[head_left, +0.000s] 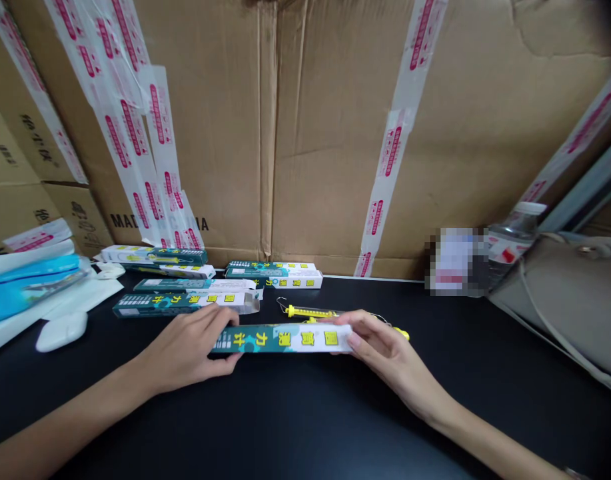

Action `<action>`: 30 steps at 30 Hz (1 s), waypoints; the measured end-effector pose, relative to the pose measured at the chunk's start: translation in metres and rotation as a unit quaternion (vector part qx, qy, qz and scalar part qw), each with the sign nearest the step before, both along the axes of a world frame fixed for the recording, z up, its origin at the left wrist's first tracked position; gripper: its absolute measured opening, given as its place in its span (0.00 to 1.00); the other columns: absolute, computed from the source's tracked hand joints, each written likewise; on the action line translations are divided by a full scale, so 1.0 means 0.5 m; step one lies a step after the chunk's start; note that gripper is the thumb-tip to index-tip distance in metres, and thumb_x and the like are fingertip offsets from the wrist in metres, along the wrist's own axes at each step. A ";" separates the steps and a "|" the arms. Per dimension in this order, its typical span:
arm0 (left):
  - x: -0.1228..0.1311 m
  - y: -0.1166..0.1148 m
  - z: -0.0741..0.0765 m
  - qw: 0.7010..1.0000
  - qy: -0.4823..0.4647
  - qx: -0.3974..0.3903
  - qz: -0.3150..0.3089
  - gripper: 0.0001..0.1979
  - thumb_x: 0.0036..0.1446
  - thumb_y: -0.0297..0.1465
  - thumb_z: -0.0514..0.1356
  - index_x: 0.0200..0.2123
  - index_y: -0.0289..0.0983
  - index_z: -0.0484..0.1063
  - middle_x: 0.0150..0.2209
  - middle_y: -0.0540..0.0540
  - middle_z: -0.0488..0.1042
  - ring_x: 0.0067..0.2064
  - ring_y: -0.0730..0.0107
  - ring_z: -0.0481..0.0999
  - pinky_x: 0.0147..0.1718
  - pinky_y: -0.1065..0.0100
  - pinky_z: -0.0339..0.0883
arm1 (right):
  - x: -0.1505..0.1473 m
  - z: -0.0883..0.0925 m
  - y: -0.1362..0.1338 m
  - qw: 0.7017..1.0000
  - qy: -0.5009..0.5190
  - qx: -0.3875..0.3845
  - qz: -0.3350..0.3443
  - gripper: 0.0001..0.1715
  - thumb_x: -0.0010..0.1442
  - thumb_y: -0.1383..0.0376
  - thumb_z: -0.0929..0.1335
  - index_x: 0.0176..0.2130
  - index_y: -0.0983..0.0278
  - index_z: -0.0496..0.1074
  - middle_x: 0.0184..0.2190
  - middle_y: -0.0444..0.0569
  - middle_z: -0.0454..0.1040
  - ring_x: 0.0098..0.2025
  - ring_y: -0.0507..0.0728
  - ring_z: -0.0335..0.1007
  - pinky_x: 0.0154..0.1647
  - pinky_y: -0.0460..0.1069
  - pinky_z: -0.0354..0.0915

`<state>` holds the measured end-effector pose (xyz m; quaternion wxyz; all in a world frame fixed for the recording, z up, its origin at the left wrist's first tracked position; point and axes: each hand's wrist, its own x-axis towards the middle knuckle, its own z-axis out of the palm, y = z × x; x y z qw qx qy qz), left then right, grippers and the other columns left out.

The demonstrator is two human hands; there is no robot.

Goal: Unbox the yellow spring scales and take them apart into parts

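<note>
A long narrow cardboard box (285, 339), green and white with yellow characters, is held level above the black table. My left hand (192, 347) grips its green end, thumb below and fingers on top. At the white end, my right hand (380, 343) pinches the box between thumb and fingers. Just behind it lies a yellow spring scale (312, 312) with a clear tube and a metal hook, partly hidden by the box and my right hand. Whether anything is inside the held box cannot be seen.
Several similar boxes lie behind, among them one with an open end flap (185, 303) and another box (275, 273) against the large carton (330, 133). At left are a white case (62, 331) and a blue packet (35, 283); at right, a plastic bottle (512, 243) and a beige bag (570, 300).
</note>
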<state>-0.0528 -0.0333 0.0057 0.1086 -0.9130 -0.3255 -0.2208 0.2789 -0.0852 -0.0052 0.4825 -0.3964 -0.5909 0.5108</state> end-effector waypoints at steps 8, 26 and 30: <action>-0.005 0.001 -0.002 0.998 0.013 -0.064 -0.010 0.13 0.58 0.30 0.59 0.47 0.41 0.67 0.43 0.48 0.79 0.42 0.61 0.82 0.36 0.66 0.72 | 0.004 -0.010 0.005 0.996 0.050 -0.069 0.037 0.18 0.59 0.53 0.75 0.48 0.56 0.78 0.50 0.50 0.78 0.50 0.59 0.76 0.56 0.55 0.70; -0.008 0.006 0.002 0.985 -0.026 -0.166 0.028 0.11 0.63 0.42 0.60 0.44 0.43 0.69 0.42 0.51 0.78 0.41 0.63 0.80 0.39 0.67 0.69 | -0.001 -0.002 0.002 0.996 0.077 -0.040 -0.021 0.11 0.63 0.55 0.72 0.38 0.59 0.73 0.48 0.47 0.73 0.47 0.57 0.73 0.45 0.52 0.76; -0.010 0.007 0.001 0.984 -0.022 -0.175 0.031 0.11 0.63 0.42 0.60 0.44 0.43 0.68 0.41 0.52 0.77 0.41 0.64 0.79 0.38 0.68 0.68 | -0.003 -0.007 0.000 0.999 0.004 0.011 -0.041 0.13 0.63 0.52 0.71 0.39 0.59 0.72 0.42 0.47 0.70 0.39 0.55 0.70 0.35 0.50 0.77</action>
